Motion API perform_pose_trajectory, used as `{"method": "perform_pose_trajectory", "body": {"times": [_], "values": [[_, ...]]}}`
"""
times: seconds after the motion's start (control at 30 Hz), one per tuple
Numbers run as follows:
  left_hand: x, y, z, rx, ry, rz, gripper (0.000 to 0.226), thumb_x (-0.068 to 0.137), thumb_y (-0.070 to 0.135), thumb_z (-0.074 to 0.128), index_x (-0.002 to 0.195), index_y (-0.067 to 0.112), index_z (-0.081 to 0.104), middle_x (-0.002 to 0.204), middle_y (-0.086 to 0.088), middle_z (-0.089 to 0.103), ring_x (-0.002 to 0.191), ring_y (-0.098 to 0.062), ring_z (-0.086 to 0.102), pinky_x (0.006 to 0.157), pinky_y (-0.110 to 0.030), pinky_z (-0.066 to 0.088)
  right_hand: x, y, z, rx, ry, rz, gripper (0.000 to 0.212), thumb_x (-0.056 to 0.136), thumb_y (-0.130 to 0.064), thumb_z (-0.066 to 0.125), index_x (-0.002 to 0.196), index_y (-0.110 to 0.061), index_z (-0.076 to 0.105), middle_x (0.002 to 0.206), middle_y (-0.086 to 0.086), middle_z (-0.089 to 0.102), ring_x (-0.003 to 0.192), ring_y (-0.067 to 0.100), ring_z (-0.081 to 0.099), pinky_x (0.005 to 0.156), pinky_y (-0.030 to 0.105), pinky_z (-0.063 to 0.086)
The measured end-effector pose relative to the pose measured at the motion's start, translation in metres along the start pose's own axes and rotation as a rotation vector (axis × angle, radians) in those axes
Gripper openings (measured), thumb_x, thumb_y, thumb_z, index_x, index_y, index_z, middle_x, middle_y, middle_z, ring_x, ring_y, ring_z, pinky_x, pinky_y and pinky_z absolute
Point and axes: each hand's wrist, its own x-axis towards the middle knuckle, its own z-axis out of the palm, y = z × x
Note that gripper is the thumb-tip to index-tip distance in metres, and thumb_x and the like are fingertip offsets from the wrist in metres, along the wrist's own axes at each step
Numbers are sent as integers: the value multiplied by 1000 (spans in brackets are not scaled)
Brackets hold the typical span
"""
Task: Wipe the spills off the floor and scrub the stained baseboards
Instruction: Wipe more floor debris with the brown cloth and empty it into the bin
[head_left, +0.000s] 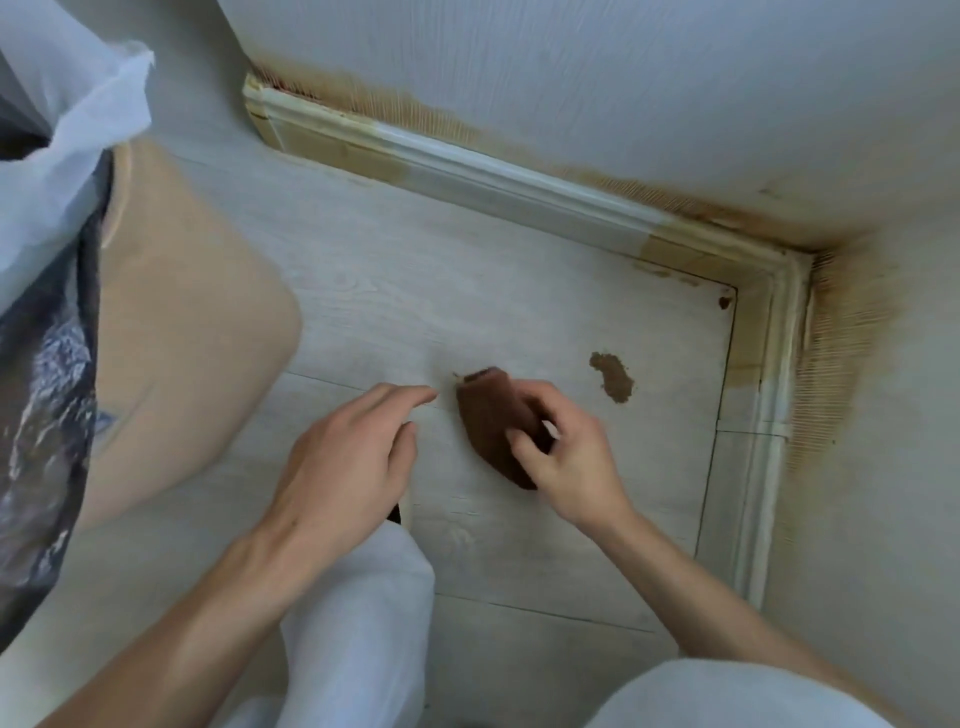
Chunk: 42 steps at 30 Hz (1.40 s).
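From the head camera, both bare forearms reach in from the bottom edge toward a room corner. The right hand (563, 452) is turned palm down with its fingers curled around a brown, soaked wiping cloth (491, 426), pinching it against the pale wood-look floor (519, 291). The left hand (345, 457) hovers or rests just at the cloth's 9 o'clock, fingers relaxed and loosely spread, the index finger stretched toward the cloth's upper tip without clearly touching it; it holds nothing. The cloth is a dark brown, folded wad, elongated from 11 to 5 o'clock, mostly showing beyond the right hand's fingers at their 10 o'clock. A brown spill (613, 376) lies on the floor near the right hand, at its 1 o'clock, and a smaller brown spot (725, 301) sits close to the corner. The white baseboard (467, 161) runs along the far wall and turns down the right wall, with tan stains at its left end and at the corner, and brown staining on the wall (836, 332) above it. A trash bag (52, 130) stands at 9 o'clock, far left.
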Motion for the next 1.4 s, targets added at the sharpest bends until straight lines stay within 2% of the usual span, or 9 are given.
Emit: {"method": "perform_pose_trajectory", "body": {"times": [0.13,0.33,0.5,0.7,0.9,1.07,1.2,1.3,1.4], "values": [[-7,-5,-5,-34,-28,9,36,102,24,54,136,35,60,122,24,61,94,-3,63,82,-37,55,44,-2,35,-286,-139,-243,50,76,3,58,123,-13,66,110,4,71,97,28,63,86,38,50],[-10,-11,-5,-93,-39,-4,32,105,35,49,136,37,59,125,28,59,95,2,63,85,-36,56,48,48,-43,-469,215,-11,45,85,7,60,126,-12,65,117,6,70,106,27,64,95,48,53],[-8,-11,-7,-118,-20,-26,33,105,36,48,135,37,60,121,29,60,95,5,61,85,-33,55,37,29,-42,-383,313,-106,42,82,5,66,120,-11,67,109,1,70,98,19,63,87,34,52],[-4,-10,-8,-135,-32,-28,33,105,36,47,136,39,60,120,29,59,101,10,58,85,-21,49,37,21,18,-404,-31,-241,51,74,7,63,121,-12,66,112,4,69,97,30,61,84,43,53],[-6,-8,0,-152,-45,-24,33,105,35,47,136,39,61,121,29,60,102,10,57,84,-16,48,39,35,-54,-265,283,4,38,84,3,64,113,-21,67,101,-7,70,92,10,62,81,33,53],[1,2,-1,-196,-26,-11,33,104,36,48,135,38,62,121,29,61,101,8,59,87,-24,52,59,-12,-106,-157,423,-132,26,88,-2,63,103,-23,62,98,-11,67,92,7,62,77,21,49],[5,8,-5,-213,-29,18,35,104,40,45,135,39,61,121,30,60,102,4,61,87,-28,54,116,-15,-136,-536,126,-266,25,85,0,61,102,-17,56,103,-2,63,97,23,55,77,37,44],[5,8,-5,-203,-36,22,33,104,37,48,134,39,62,123,31,59,103,6,60,88,-27,54,141,6,-116,-794,-113,-285,30,88,4,58,109,-18,58,116,4,67,112,30,54,91,49,50],[4,9,-4,-188,-59,23,31,104,34,51,133,39,62,125,31,58,104,9,59,89,-25,52,118,38,-89,-754,-134,-245,36,82,10,57,107,-15,62,122,5,70,124,34,52,95,52,51]]}}
